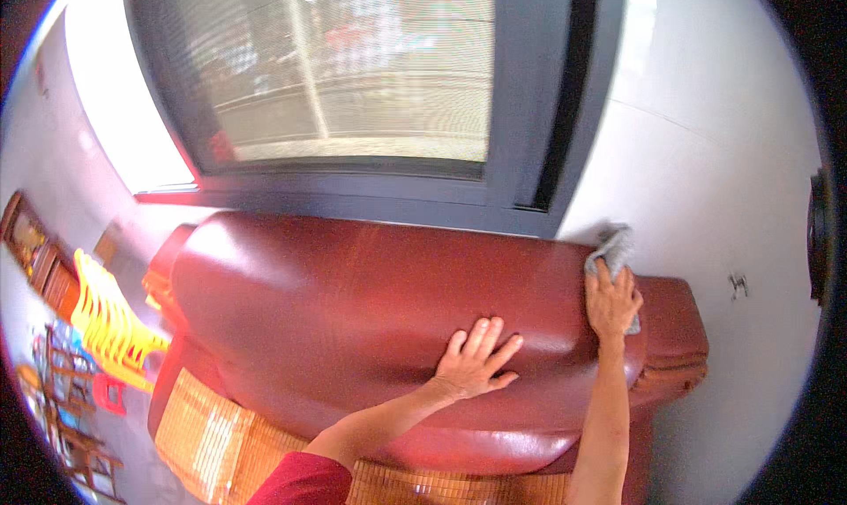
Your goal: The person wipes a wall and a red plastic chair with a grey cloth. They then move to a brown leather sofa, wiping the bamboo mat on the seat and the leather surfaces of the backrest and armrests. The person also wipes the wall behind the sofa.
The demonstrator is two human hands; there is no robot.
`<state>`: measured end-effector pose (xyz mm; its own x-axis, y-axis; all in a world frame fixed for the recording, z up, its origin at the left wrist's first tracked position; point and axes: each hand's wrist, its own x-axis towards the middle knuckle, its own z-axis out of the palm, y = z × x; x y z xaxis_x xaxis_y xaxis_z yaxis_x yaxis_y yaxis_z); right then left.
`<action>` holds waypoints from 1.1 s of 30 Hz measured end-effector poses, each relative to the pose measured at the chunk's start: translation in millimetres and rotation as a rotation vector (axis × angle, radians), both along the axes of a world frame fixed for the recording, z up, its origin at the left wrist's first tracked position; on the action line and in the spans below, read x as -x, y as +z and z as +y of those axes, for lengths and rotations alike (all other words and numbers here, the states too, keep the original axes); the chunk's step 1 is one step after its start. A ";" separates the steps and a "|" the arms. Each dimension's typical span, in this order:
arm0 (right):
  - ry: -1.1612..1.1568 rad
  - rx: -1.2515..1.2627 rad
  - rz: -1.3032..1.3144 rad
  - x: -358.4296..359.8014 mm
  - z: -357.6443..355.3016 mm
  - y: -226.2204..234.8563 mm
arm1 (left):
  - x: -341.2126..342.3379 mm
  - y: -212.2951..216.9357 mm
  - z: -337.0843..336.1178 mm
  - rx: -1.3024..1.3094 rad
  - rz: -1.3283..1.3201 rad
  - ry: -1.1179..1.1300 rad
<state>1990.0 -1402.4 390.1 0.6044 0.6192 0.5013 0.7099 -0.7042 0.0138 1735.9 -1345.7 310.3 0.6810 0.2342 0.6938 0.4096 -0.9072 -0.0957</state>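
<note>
A dark red leather sofa (291, 284) stretches across the view, its backrest below a window. My left hand (477, 360) lies flat on the middle of the backrest with its fingers spread. At the backrest's right end, my right hand (610, 302) presses a grey cloth (615, 244) against the leather. Part of the cloth sticks out past the fingertips, and a bit shows beside the wrist. A tan bamboo mat (212, 426) covers the seat, partly hidden by my arms.
Behind the sofa is a window with a grey frame (353, 192) and a mesh screen. A white wall (706, 179) rises at the right. Yellow stacked plastic chairs (110, 315), a red stool (109, 394) and wooden chairs (75, 417) stand at the left.
</note>
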 end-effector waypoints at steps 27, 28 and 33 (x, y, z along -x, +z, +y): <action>0.548 -0.030 0.026 -25.8 -14.1 -25.6 | 10.6 51.2 -26.8 0.290 0.076 -0.013; 0.522 -0.003 0.023 -14.5 -16.0 -12.0 | 9.0 62.4 -35.6 0.294 0.023 0.037; 0.623 -0.036 -0.247 6.6 -39.5 12.3 | -43.3 100.8 -26.0 0.210 -0.271 0.265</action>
